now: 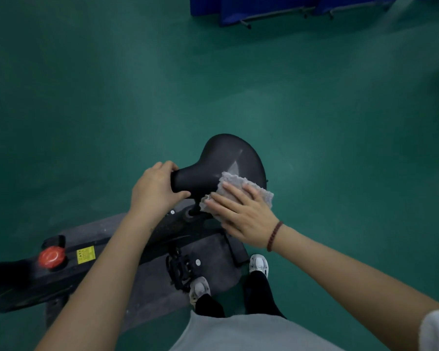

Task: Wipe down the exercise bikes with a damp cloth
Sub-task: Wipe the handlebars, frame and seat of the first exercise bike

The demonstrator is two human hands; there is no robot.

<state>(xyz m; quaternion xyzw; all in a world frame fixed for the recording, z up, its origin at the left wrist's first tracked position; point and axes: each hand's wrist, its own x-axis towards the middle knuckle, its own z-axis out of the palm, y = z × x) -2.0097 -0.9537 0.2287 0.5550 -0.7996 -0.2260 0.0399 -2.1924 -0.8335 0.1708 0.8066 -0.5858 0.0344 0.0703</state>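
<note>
Left hand [155, 190] curled round the nose of the black padded bike saddle [223, 160], right hand [245, 215] flat with straight fingers pressing the crumpled grey cloth [257, 190] over the saddle's near edge; unpinched and overhanging, cloth may slip off toward the green floor [340, 122].

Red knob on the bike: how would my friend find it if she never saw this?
Start at the black exercise bike on the green floor. Follow its frame away from the saddle. The red knob sits on top, beside a yellow sticker, the bike's only red part.
</note>
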